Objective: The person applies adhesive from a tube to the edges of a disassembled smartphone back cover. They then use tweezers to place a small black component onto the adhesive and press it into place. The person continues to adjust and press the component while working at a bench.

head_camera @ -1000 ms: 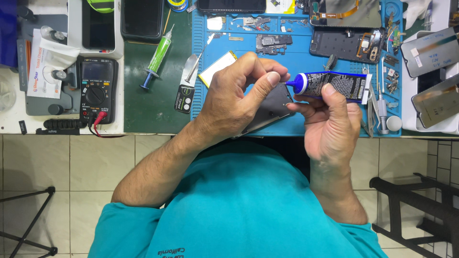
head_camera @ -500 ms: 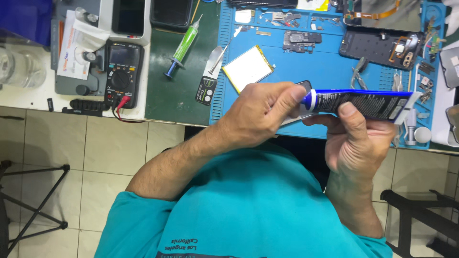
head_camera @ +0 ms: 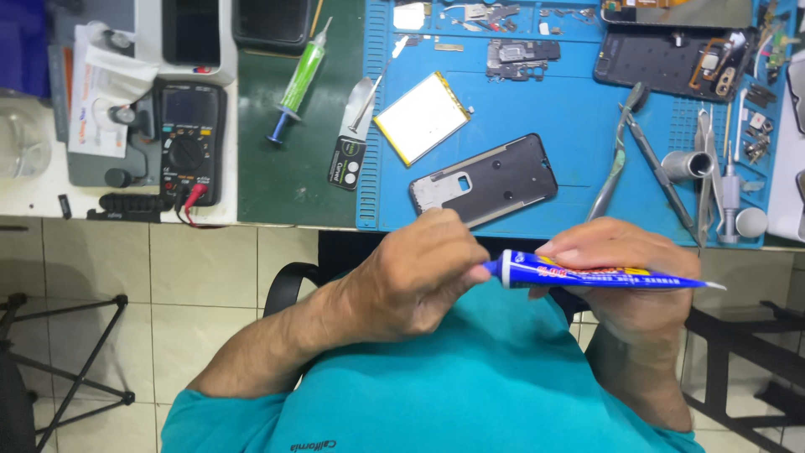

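Big blue mat (head_camera: pixel 537 109) on the bench, phone frame (head_camera: pixel 485 179) near its front edge. Below that edge, blue glue tube (head_camera: pixel 599 275) lying sideways, gripped around the middle by right hand (head_camera: pixel 625 285). Left hand (head_camera: pixel 419 281) pinching the cap end. Soft, light, squashy; best held mid-body. Cap hidden under fingertips.
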